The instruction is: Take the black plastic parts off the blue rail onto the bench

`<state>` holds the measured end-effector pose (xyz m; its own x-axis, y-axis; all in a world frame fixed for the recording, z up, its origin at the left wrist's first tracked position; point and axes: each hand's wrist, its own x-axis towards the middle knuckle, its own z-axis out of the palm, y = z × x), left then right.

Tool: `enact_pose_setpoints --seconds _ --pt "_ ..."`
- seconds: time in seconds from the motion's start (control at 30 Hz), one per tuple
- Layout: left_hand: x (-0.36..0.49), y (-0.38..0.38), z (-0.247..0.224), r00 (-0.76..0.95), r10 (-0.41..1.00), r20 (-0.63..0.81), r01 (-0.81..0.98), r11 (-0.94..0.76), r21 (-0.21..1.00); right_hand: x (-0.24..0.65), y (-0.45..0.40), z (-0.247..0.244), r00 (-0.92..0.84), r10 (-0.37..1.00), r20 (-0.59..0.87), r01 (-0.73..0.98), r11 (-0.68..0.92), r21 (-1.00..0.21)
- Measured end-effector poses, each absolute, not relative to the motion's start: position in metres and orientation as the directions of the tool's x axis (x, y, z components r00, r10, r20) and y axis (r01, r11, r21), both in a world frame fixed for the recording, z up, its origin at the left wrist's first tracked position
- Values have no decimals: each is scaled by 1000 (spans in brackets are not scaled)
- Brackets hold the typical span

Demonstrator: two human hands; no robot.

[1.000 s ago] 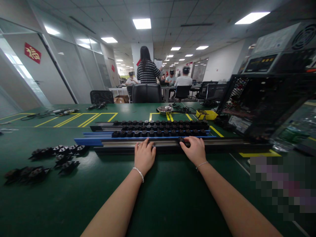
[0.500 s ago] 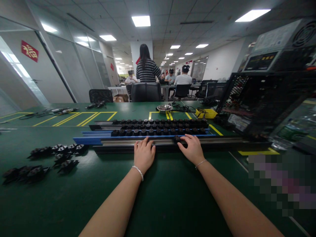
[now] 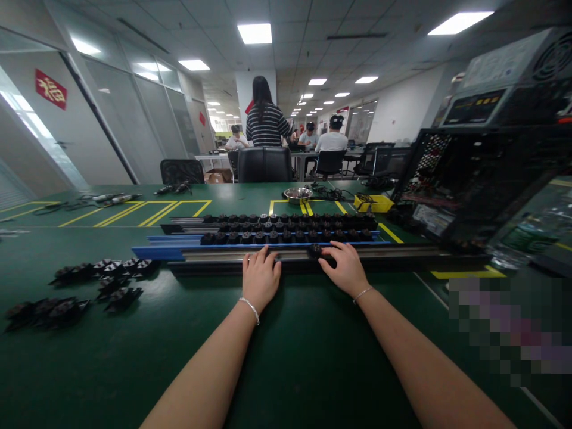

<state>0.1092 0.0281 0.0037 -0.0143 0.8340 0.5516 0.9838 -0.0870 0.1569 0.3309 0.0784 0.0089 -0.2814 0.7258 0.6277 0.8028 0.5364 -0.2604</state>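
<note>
A long black-sided rail (image 3: 295, 256) with a silvery channel lies crosswise before me on the green table. My left hand (image 3: 261, 275) grips it left of the middle, fingers reaching over the top and thumb on the near side. On the same rail sits one small black socket module (image 3: 315, 250). My right hand (image 3: 346, 266) has thumb and fingertips closed at the module's right side; the exact contact is partly hidden. Just behind lies a blue rail (image 3: 158, 253), and beyond it rows of similar black modules (image 3: 273, 237) stand on further rails.
Loose black modules (image 3: 118, 269) lie in groups on the left. Farther back are a metal bowl (image 3: 298, 195), a yellow box (image 3: 373, 204) and cables (image 3: 330, 193). A dark computer case (image 3: 473, 185) stands at right, near a plastic bottle (image 3: 525, 241). People sit or stand beyond the table.
The black socket module has slid a short way left along the rail, and my right hand has moved left with it. My left hand has stayed in place on the rail.
</note>
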Motion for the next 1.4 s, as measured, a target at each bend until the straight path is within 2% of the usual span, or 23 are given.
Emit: enact_pose_setpoints --seconds 1.4 --pt "116 24 5 82 838 540 979 -170 116 313 70 14 -415 732 539 772 597 -216"
